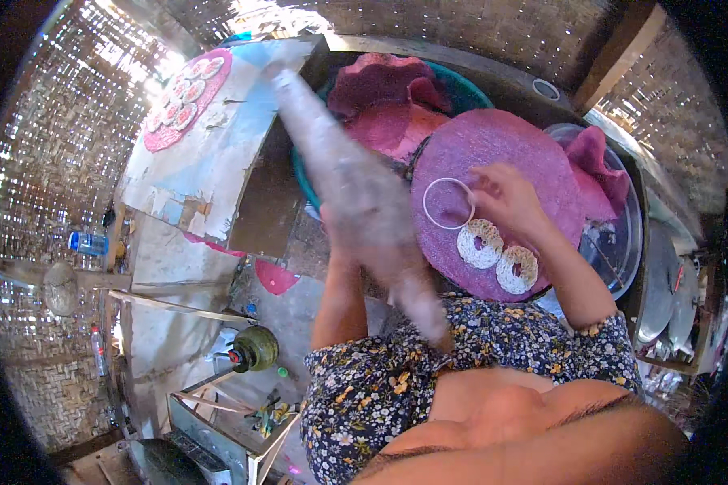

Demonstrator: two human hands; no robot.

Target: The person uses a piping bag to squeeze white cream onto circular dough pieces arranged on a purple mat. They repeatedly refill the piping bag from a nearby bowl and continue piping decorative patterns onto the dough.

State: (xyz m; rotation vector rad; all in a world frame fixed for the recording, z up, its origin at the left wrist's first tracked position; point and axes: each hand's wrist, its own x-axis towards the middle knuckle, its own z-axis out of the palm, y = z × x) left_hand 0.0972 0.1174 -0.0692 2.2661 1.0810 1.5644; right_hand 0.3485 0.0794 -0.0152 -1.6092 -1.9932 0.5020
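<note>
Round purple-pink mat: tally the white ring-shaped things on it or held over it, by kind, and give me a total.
Thin white hoop, in the fingers of the right hand: 1
Lacy white rings, lying on the mat: 2
Total: 3

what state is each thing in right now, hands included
long pale bag: tilted, motion-blurred
left hand: partly hidden behind the bag, grip unclear
right hand: pinching
white ring: held by its right side
lacy rings: two, lying down
round pink mat: spread out
teal basin: holding rumpled pink sheets
table covering: torn, peeling
</note>
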